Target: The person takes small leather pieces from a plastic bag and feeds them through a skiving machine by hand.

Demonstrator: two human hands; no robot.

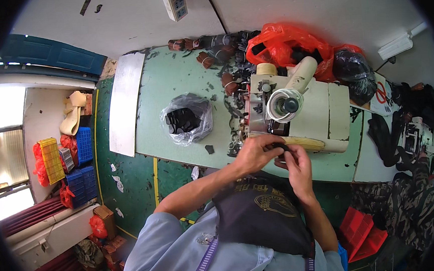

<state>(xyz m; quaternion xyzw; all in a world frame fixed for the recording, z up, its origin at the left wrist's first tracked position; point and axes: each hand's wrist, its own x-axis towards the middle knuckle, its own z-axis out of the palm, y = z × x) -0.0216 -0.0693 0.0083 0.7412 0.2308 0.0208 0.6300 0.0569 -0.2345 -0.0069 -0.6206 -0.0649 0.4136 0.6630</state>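
My left hand (255, 153) and my right hand (299, 166) meet at the front edge of a cream sewing machine (333, 112). Between their fingertips both pinch a small dark piece of material (279, 146), mostly covered by the fingers. Its exact kind does not show. The machine's round top part with a pale coiled rim (270, 107) rises just beyond the hands. To the left, a clear plastic bag (204, 108) stands rolled open on the green table (156, 89), with flat black pieces (183, 121) stacked inside.
Tied dark and brown bundles (231, 84) lie along the table's back and beside the machine. A red plastic bag (276, 43) sits behind it. A white board (127, 106) covers the left end. At right, another person in camouflage clothing (408, 202) works at a machine; a red crate (362, 233) stands below.
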